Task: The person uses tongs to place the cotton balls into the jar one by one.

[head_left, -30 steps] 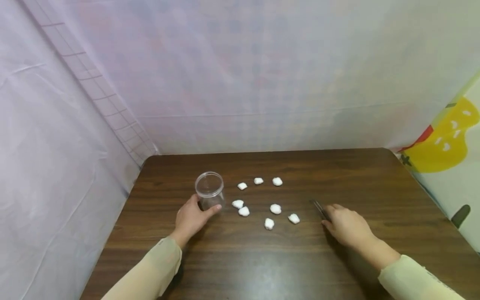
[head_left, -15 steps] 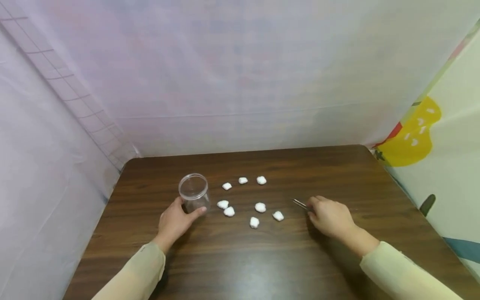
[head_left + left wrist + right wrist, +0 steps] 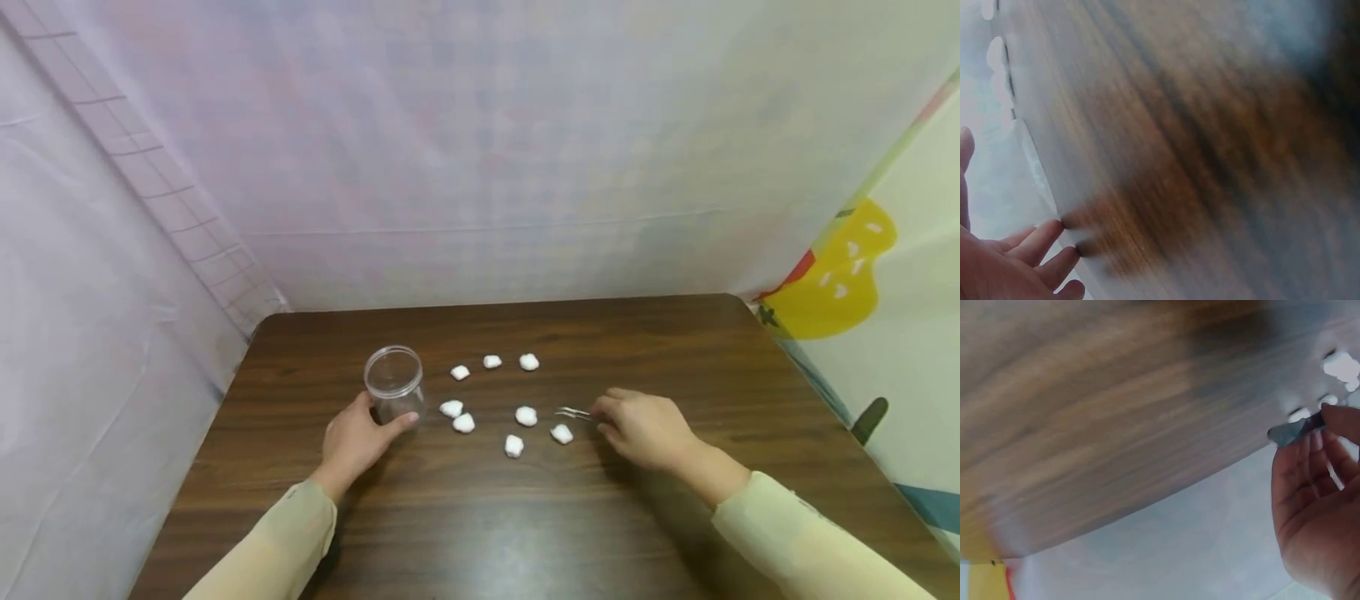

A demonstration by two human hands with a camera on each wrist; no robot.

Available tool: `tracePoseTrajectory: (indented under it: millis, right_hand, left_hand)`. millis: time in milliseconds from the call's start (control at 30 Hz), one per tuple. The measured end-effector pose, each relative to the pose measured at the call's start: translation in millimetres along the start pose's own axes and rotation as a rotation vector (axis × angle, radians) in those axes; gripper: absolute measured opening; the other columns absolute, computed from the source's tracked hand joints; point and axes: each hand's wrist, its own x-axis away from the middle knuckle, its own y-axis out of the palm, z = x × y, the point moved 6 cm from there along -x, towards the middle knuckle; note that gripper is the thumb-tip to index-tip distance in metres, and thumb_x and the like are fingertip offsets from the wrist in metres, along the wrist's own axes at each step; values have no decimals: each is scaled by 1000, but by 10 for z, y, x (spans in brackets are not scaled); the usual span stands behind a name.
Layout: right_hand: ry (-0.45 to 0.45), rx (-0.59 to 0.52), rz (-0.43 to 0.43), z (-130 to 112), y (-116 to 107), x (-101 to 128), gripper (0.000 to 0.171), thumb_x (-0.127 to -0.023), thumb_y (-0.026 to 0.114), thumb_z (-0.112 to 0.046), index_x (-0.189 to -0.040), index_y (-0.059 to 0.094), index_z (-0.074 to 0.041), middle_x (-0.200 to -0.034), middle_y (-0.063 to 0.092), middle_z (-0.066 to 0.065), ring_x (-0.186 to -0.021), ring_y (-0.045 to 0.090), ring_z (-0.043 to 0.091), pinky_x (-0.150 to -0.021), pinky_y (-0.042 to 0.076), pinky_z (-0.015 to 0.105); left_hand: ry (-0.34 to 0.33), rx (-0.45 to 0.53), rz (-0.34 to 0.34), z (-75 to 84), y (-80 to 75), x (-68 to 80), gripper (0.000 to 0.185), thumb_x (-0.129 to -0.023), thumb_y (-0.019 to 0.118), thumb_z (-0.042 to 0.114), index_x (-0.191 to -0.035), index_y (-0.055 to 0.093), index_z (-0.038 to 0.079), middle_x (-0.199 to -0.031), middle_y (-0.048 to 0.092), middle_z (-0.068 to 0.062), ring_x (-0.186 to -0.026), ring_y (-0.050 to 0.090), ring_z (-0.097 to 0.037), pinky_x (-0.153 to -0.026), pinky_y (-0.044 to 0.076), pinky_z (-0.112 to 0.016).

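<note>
A clear, lidless jar [image 3: 394, 383] stands upright on the table's left half. My left hand [image 3: 356, 440] holds it low down, thumb in front and fingers round the far side. In my right hand [image 3: 641, 429] is a pair of metal tweezers [image 3: 573, 412], pinched between thumb and fingers, tips pointing left. Closest to those tips are two cotton balls [image 3: 562, 433], and nothing sits between the tips. The tweezers' dark rear end [image 3: 1288, 433] shows in the right wrist view. Several more cotton balls [image 3: 464, 423] lie between the jar and the tweezers.
The dark wooden table [image 3: 480, 508] reaches back to a pale cloth curtain [image 3: 480, 167]. Another cloth hangs along the left, and a printed one with a yellow shape [image 3: 832, 287] hangs on the right.
My right hand has moved left toward the cotton balls, and the tweezers have swung from pointing up-left to pointing left. The head view has shifted; the left hand stays at the jar.
</note>
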Motion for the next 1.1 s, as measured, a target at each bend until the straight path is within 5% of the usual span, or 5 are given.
tracePoseTrajectory:
  millis: [567,867,1100]
  right_hand:
    - [-171,25,-49,-256,97,-317,18,-75,82,-12,-91,73,-16,-78,52,-8,-62,55,12,-45,46,33]
    - [-192,68,-38,-251,163,-374,12,-74,76,-13,-83,73,-19,-73,48,-9,-53,47,11,-40,40,34]
    - [-197,85,3,-268,180,-421,11,-73,71,-11,-80,75,-19,-74,52,-8,-58,55,15,-39,39,34]
  left_hand:
    - [4,-1,16,10,3,-7,79,-81,74,61,-134,56,5,-128,65,-16,-114,60,-40,-94,44,-56]
    - [8,3,11,0,-8,11,81,-82,73,61,-136,54,4,-130,63,-17,-116,59,-41,-95,43,-58]
    - [11,5,8,23,-10,9,83,-82,72,63,-138,54,4,-133,62,-17,-118,58,-41,-96,43,-58]
